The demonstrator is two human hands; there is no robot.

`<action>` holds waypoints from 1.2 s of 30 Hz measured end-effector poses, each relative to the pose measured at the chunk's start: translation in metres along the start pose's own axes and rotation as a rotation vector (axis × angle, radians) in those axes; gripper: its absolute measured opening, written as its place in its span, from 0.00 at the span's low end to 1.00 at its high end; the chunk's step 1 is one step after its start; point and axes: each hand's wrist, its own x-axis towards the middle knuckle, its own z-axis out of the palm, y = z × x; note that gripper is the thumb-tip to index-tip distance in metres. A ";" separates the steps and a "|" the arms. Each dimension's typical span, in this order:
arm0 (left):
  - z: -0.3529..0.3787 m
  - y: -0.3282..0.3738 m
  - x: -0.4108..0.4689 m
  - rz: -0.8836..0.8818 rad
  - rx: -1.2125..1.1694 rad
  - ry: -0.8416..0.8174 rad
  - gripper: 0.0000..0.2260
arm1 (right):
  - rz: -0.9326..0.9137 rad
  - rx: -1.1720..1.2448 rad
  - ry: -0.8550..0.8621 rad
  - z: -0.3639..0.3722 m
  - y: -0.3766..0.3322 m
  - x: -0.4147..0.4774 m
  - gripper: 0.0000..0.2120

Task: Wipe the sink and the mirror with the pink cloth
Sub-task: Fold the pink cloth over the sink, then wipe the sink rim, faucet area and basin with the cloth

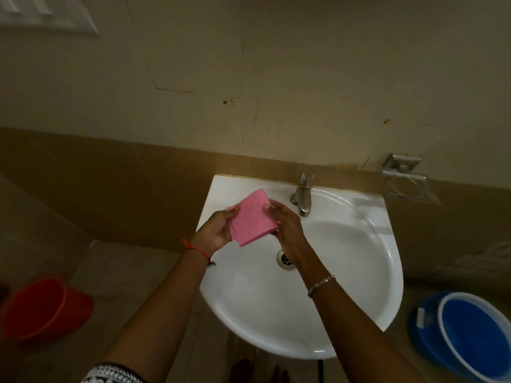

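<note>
A folded pink cloth [253, 217] is held between both hands above the left part of the white sink [359, 272]. My left hand [214, 230] grips its left edge, my right hand [286, 225] grips its right edge. The cloth hangs in the air, not touching the basin. The drain [284, 259] lies just below my right wrist. No mirror is in view; only the tiled wall above the sink shows.
A metal tap [301, 193] stands at the sink's back. A clear soap dish [409, 183] is fixed to the wall at right. An orange bucket [47, 308] sits on the floor at left, a blue basin [470, 335] at right.
</note>
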 end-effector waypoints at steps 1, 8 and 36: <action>-0.002 -0.002 0.000 -0.005 0.059 -0.015 0.08 | 0.025 -0.071 -0.062 -0.002 0.001 0.000 0.21; 0.002 -0.005 0.007 0.086 0.332 -0.015 0.13 | 0.033 -0.238 -0.080 0.004 0.000 0.000 0.17; -0.087 -0.048 0.037 0.487 1.259 0.401 0.57 | -0.194 -1.510 0.484 0.023 0.028 0.119 0.19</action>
